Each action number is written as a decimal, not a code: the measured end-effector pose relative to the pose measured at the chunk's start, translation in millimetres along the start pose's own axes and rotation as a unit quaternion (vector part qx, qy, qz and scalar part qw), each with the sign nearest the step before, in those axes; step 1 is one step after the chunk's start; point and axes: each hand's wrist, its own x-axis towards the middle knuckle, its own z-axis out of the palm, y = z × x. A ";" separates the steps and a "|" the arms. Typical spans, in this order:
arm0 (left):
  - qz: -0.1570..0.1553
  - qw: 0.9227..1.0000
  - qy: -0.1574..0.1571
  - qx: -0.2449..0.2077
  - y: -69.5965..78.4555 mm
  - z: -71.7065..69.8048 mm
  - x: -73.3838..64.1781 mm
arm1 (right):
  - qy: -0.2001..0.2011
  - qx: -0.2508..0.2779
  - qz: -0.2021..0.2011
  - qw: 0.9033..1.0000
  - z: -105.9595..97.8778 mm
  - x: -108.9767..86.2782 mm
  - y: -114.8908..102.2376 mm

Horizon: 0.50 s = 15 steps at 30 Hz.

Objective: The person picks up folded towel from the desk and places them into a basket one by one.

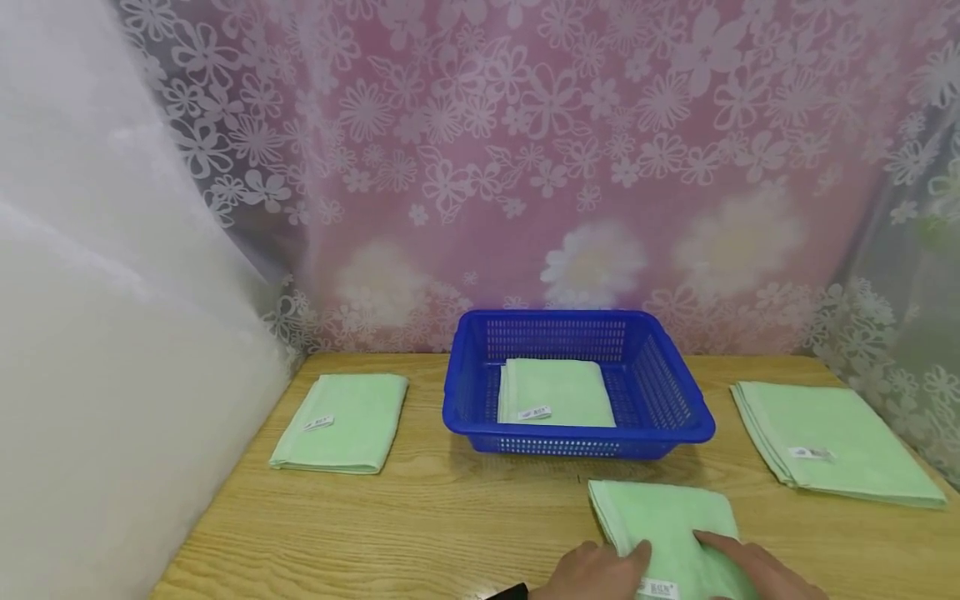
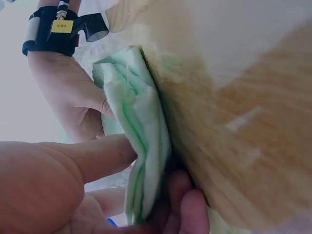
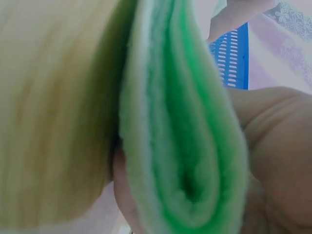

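Head view — left hand [image 1: 596,573] and right hand [image 1: 767,571] grip 1 green towel [image 1: 671,517] — its white label [image 1: 658,589] illegible.

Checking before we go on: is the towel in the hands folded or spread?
The towel is folded: the right wrist view shows layers wrapping round a bend, and the left wrist view shows several stacked at its edge.
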 end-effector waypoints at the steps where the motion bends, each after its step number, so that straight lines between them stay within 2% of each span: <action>1: 0.003 1.000 0.005 -0.004 0.1 -0.3 -0.5 | 0.003 -0.002 -0.007 1.000 0.4 0.1 0.5; 5: 0.012 0.999 -0.007 -0.030 -0.9 -2.8 -0.8 | 0.009 -0.006 -0.026 1.000 -0.5 0.4 -1.2; 8: 0.019 0.999 -0.014 -0.041 -2.1 -3.5 -1.2 | 0.008 -0.005 -0.021 1.000 -2.0 0.2 -5.9; 12: 0.037 0.999 0.004 -0.034 -10.8 19.6 12.9 | 0.019 -0.011 -0.009 1.000 1.1 -0.4 -0.8; 14: 0.048 0.998 0.010 -0.031 -16.0 33.1 21.8 | 0.022 -0.008 -0.015 1.000 5.0 0.8 10.1; 15: 0.053 0.998 0.009 -0.031 -16.0 32.7 22.0 | 0.025 -0.010 -0.014 1.000 8.4 1.8 19.2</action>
